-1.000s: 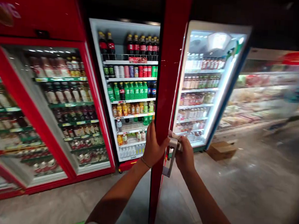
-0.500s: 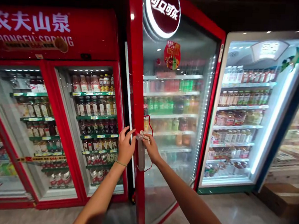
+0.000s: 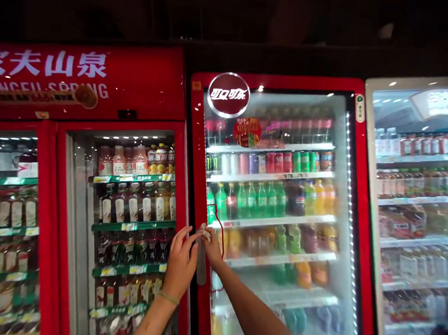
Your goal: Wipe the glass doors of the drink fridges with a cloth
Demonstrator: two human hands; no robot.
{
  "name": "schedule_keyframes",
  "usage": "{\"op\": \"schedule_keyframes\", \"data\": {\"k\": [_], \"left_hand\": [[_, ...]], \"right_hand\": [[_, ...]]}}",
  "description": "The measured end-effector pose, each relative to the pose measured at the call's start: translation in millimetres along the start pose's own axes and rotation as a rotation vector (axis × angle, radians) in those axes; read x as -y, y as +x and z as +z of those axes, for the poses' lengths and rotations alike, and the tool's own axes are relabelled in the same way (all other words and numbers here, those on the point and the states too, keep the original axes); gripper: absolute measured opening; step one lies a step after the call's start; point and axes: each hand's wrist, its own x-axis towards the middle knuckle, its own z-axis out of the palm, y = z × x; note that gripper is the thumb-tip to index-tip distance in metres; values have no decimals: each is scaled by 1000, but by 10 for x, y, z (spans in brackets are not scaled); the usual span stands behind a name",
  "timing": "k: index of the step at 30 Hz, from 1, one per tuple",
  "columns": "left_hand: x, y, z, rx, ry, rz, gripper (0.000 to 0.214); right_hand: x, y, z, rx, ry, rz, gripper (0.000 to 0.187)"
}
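A red-framed drinks fridge door [image 3: 200,186] stands in front of me, flush with its cabinet, with a long grey handle [image 3: 202,262] on its left side. My right hand [image 3: 212,247] pinches a crumpled whitish tissue [image 3: 204,231] at the top of that handle. Close beside it on the left, my left hand [image 3: 182,261] has its fingers stretched and apart, their tips near the door's left edge. Whether they touch the frame I cannot tell. A thin red cord-like line [image 3: 222,233] shows on the glass by the handle.
To the left is a red double-door fridge [image 3: 145,82] with bottled drinks on green-edged shelves. A white-framed lit fridge [image 3: 366,196] stands on the right. Behind the middle door's glass are shelves of green bottles [image 3: 260,197] and cans [image 3: 281,162].
The middle fridge door has swung from standing ajar to flush with its cabinet. Both hands moved with its edge. My view has tilted up, and the floor is out of sight.
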Motion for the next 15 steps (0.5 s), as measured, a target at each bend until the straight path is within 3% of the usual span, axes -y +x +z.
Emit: {"op": "schedule_keyframes", "data": {"k": [3,6,11,15], "left_hand": [[129,273,205,-28,21,39,33],[178,701,416,-72,46,81,34],[159,1667,859,-178,124,180,38],[159,2479,1311,-255,207,249,42]], "right_hand": [[-56,218,-254,72,-78,-81,26],[98,625,-768,107,-203,-203,32],[706,1841,-1754,-62,-354,-386,40],[1273,2764,-2313,-191,-657,-760,32]]}}
